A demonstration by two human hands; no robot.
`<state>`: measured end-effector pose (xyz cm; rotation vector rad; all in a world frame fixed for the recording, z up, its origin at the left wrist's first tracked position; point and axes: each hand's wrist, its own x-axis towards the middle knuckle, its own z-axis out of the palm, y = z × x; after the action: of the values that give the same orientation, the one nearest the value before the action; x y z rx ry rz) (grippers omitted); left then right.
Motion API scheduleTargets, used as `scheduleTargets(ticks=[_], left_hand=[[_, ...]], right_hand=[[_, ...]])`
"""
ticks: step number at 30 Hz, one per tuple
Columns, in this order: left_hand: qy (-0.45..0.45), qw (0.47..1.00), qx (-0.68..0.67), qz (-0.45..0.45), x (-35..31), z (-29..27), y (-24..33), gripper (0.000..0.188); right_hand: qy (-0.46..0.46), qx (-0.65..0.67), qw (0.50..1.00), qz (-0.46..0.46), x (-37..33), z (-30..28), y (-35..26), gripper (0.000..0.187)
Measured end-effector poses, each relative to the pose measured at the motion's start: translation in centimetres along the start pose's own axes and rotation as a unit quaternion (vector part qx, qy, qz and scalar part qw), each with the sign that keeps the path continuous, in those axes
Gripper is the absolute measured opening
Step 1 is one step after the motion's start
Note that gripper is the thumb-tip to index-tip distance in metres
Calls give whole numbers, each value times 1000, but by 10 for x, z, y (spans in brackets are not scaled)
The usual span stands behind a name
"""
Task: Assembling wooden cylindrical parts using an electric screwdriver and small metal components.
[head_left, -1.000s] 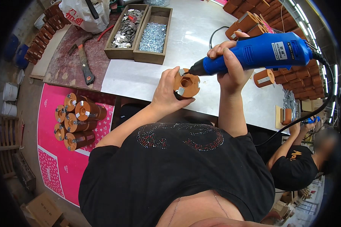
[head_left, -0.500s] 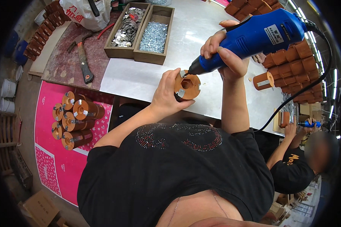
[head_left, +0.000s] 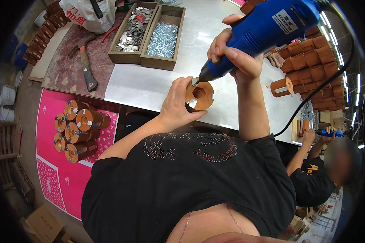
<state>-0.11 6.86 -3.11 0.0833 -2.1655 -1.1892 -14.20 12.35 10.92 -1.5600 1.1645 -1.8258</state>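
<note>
Left hand (head_left: 178, 103) is wrapped around the orange round block (head_left: 199, 95), centre frame, just above the table's near edge. Fingers closed on its left side and rim, thumb underneath. The flat face with its centre hole is turned up toward the camera.

Right hand (head_left: 233, 54) is closed on the blue power screwdriver (head_left: 267, 30), upper right of frame. All fingers are curled round the body. Can't tell if the trigger is pressed.

Key relation: the tool's long axis runs diagonally from upper right down to lower left. Its tip sits on the block's upper-left rim, right at a small silver metal tab, touching or as good as. So the work point is down-left of my right fingers and just right of my left fingertips. The left hand is the nearer one to the block; the right only reaches it through the bit.

The block is held clear of the white table (head_left: 150, 87), not resting on it as far as I can tell.

Elsewhere: a wooden tray (head_left: 163, 64) of screws at upper centre, finished orange blocks (head_left: 75, 131) stacked at lower left, and more stacked at the right edge.
</note>
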Motion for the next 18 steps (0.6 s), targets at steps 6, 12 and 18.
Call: scheduleTargets(ticks=[6,12,18], left_hand=[[18,1000,-5,13,2,0,0,88],[18,1000,-17,15,3,1,-1,88],[14,1000,-11,20,2,2,-6,89]], right_hand=[[-31,39,999,-12,0,-4,6,52],[-36,23,998,-38,-1,-3,5,52],[-2,-32,999,-11,-1,6,4,48]])
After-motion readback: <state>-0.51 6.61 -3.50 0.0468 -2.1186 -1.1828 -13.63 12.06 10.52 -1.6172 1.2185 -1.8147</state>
